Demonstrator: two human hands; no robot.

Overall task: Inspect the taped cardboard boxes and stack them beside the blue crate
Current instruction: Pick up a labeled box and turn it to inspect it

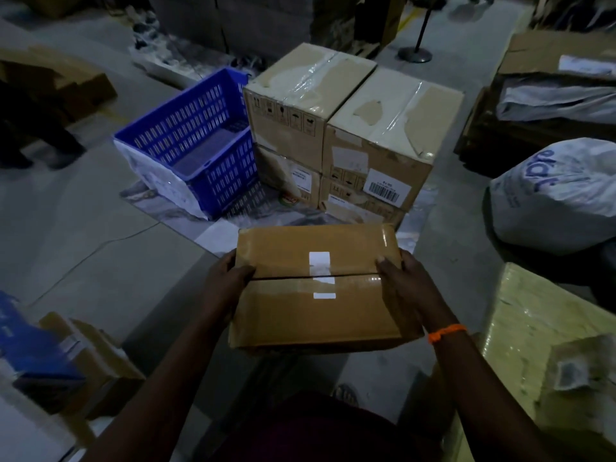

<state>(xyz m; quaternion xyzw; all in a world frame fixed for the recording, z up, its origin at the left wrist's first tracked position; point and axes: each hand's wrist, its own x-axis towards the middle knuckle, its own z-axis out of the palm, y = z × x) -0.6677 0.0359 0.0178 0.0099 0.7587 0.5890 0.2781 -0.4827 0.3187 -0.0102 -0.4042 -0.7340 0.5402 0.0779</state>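
Observation:
I hold a flat brown taped cardboard box (316,288) in the air in front of me, its top seam crossed by a white sticker. My left hand (230,275) grips its left edge, thumb on top. On the opposite edge my right hand (405,278) grips the same way, an orange band on that wrist. Beyond the box stands a stack of taped cardboard boxes (350,128), two wide and two high, right beside the tilted blue crate (196,141) on the floor.
A grey filled sack (560,191) lies at the right, with a yellow-wrapped parcel (546,345) in front of it. More cartons (93,358) and a blue item sit at the lower left. A post stand (415,55) and further cardboard lie at the back.

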